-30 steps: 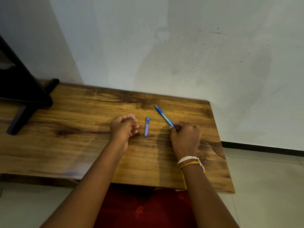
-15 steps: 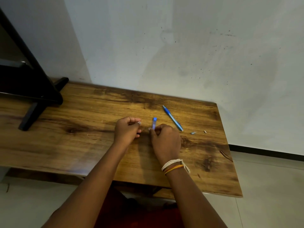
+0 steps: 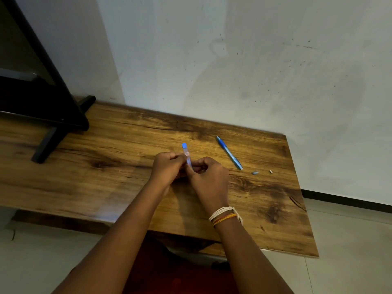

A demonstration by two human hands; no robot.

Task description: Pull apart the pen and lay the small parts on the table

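My left hand (image 3: 169, 166) and right hand (image 3: 209, 177), both seemingly pinching the blue-capped tube (image 3: 186, 154) above the wooden table (image 3: 106, 166).

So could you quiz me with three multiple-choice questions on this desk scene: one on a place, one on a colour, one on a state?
1. Where does the blue pen lie?
A. right of the hands, on the wooden table
B. on the floor
C. under the black stand

2. What colour is the cap of the lead tube?
A. red
B. blue
C. green

3. How is the tube held?
A. lying untouched
B. by one hand
C. by the left hand and right hand together

Answers: A, the pen rests on the wood; B, the cap looks blue; C, both hands pinch it.
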